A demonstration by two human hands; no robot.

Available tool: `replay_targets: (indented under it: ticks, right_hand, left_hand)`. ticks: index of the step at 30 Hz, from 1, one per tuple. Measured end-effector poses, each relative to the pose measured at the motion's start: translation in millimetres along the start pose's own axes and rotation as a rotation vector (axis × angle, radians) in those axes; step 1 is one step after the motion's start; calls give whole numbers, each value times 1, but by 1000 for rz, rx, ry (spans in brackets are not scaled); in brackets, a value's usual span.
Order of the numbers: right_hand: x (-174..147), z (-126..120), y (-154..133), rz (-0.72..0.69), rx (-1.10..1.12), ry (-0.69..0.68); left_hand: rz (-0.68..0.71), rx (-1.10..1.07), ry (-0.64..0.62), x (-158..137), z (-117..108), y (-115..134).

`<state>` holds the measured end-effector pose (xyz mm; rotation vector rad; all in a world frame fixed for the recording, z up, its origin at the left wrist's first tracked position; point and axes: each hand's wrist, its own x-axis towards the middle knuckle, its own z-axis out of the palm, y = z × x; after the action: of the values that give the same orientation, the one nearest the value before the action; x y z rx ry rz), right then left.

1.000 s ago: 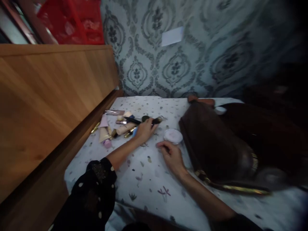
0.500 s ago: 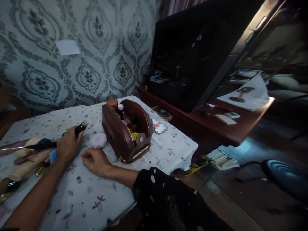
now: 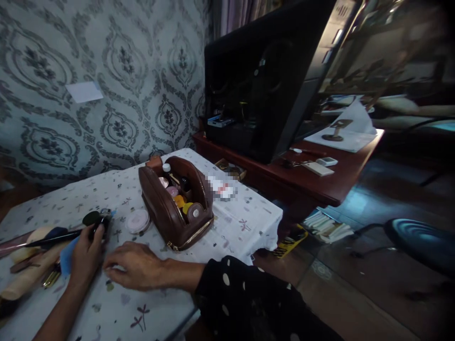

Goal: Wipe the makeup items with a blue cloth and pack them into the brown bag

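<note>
My left hand (image 3: pixel 87 248) is closed around a slim black object (image 3: pixel 100 224) with a shiny end, low over the table. Its kind is hard to make out. To its right, my right hand (image 3: pixel 137 266) rests by the cloth with fingers loosely bent and a gap at the thumb; nothing shows in it. Just beyond the hands lies a round pale pink compact (image 3: pixel 137 221). A brown zip makeup bag (image 3: pixel 159 210) stands unzipped beside it, with small bottles, a yellow item (image 3: pixel 187 207) and other cosmetics inside. A dark round piece (image 3: pixel 91 218) lies behind my left fingertips.
Brushes and tubes (image 3: pixel 39 272) are heaped at the left on the patterned tablecloth (image 3: pixel 245 241). Behind the bag is a blurred white item (image 3: pixel 224 188). A large television (image 3: pixel 245 99) stands on a red-brown cabinet (image 3: pixel 327 187) at the right; books (image 3: pixel 329 227) lie below.
Both hands have come nearer to me, the left lowering the black object toward the table. The right hand's fingers have loosened. The camera view has turned slightly right.
</note>
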<state>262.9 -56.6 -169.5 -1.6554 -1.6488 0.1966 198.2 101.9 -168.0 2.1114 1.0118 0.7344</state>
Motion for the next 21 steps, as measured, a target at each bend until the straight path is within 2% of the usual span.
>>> replay_targets:
  ticks: [3,7,8,10,12,14,17,19,21]
  right_hand:
    - [-27,-26,-12,-96,32,-44]
    - [-92,-86,-23,-100,236,-140]
    - [-112,-104,-24,-65,327,-190]
    - [-151,-140,-19,125,475,-269]
    - [-184,-172,-5,340,449,-157]
    - [-204,-195,19,497,277,97]
    - [-211,-210,63,704,-281,529]
    - [-205,-211,88,783,-522,506]
    - [-194,-209,105,820,-625,402]
  left_hand:
    - [-105,-56,12,-4,-2,7]
    - [-172,-71,17,-10,-4,16]
    - [-169,-73,23,-11,-4,17]
    - [-149,-89,23,-11,-3,17]
    - [-136,-108,18,-10,-1,16]
    - [-140,-124,25,-8,1,12]
    - [-120,-121,52,-5,4,7]
    - [-118,-109,42,-4,4,3]
    - [-111,-107,20,-3,4,0]
